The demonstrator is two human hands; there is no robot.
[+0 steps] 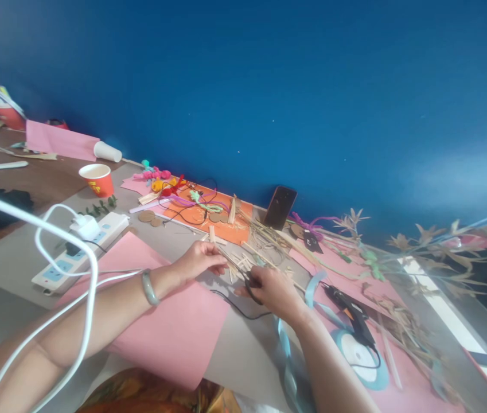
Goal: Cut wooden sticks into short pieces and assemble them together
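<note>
My left hand (200, 259) is closed in a pinch on a thin straw stalk (228, 259) that runs toward my right hand. It wears a pale bangle (149, 288) at the wrist. My right hand (271, 288) is closed around a dark tool (250, 285), probably scissors, at the end of that stalk. Both hands hover over a pile of short cut straw pieces (243, 261) on the grey table, at the edge of a pink paper sheet (174, 327).
A black glue gun (350, 312) lies to the right beside light-blue ribbon (312, 287). A phone (280, 206) leans on the blue wall. An orange sheet (226, 226) holds coloured cords. A power strip (80, 249), white cable (66, 321) and red cup (98, 179) sit left.
</note>
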